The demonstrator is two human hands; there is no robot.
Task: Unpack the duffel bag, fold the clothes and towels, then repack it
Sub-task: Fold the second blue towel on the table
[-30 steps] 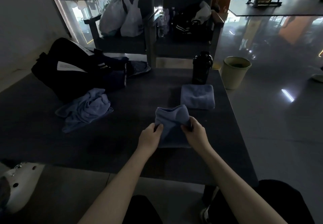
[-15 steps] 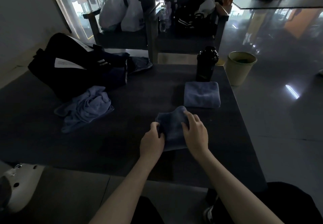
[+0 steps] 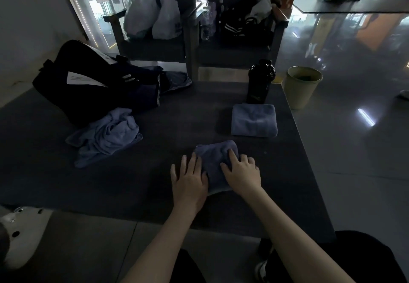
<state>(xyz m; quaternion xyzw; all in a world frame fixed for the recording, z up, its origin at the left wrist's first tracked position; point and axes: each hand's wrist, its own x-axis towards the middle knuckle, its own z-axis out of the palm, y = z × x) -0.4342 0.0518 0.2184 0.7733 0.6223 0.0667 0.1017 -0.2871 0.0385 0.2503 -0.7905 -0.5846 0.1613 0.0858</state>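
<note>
Two flat-fingered grips, left hand (image 3: 190,178) and right hand (image 3: 241,172), press a folded blue terry towel (image 3: 213,156); its twin (image 3: 254,120) lies beyond the right.

Near edge and both sides of the small towel (image 3: 215,156) sit under the left hand (image 3: 190,178) and right hand (image 3: 241,172), so the fold layers are unreadable. Opening of the duffel bag (image 3: 73,83) is too dark, can't tell contents. Print on its white label (image 3: 84,79) is too small to read. Inside of the bin (image 3: 302,87) is in shadow. Both chairs (image 3: 155,46) are cut by the top edge. Left edge cuts the white object (image 3: 20,234), can't identify it.
</note>
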